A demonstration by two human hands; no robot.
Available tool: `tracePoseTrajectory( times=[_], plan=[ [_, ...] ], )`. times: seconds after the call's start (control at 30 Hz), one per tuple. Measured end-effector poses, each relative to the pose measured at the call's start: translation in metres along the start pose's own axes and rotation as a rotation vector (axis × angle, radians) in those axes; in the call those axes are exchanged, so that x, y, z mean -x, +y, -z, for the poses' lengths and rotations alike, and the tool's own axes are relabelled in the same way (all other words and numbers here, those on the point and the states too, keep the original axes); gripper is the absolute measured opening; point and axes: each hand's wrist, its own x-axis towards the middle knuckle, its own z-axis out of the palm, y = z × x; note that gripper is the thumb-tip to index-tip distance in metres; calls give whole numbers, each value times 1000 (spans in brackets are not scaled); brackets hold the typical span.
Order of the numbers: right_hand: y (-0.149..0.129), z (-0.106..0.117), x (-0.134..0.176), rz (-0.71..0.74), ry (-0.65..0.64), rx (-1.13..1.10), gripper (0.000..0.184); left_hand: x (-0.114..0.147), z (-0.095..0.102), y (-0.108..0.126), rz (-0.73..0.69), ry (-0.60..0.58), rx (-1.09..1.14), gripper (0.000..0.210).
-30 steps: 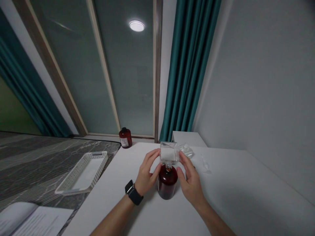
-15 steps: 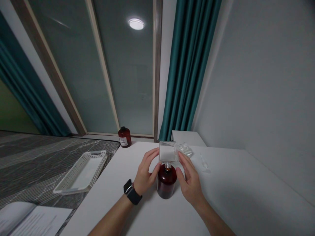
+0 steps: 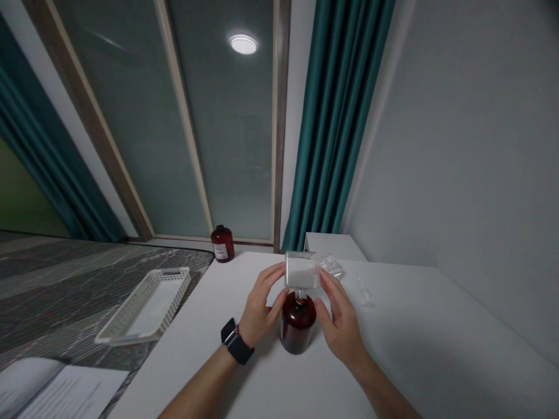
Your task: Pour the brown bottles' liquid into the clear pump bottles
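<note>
A clear square glass bottle (image 3: 300, 271) with a white label-like panel is held upside down, its neck at the mouth of a dark red-brown bottle (image 3: 298, 326). My left hand (image 3: 262, 305) grips its left side between fingers and thumb, with a black watch (image 3: 236, 340) on the wrist. On the other side, my right hand (image 3: 340, 317) has its fingertips against the glass. The brown bottle stands upright on the white table (image 3: 271, 390). Whether liquid is flowing cannot be made out.
At the table's far left corner stands another red-brown bottle (image 3: 222, 244) with a black cap and white label. Crumpled clear plastic (image 3: 331, 265) and a small clear piece (image 3: 365, 294) lie beyond my right hand. A white basket (image 3: 148, 305) and open book (image 3: 65, 390) are left.
The view has shifted very slightly. Both hands still hold the glass bottle upside down over the brown bottle, in nearly the same pose.
</note>
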Motion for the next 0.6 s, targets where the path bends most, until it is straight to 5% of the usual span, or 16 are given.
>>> tracePoseTrajectory(
  times=[0.6],
  plan=[
    [-4,0,0,11,4,4,47,-1,0,0,-18,7,-9,48]
  ],
)
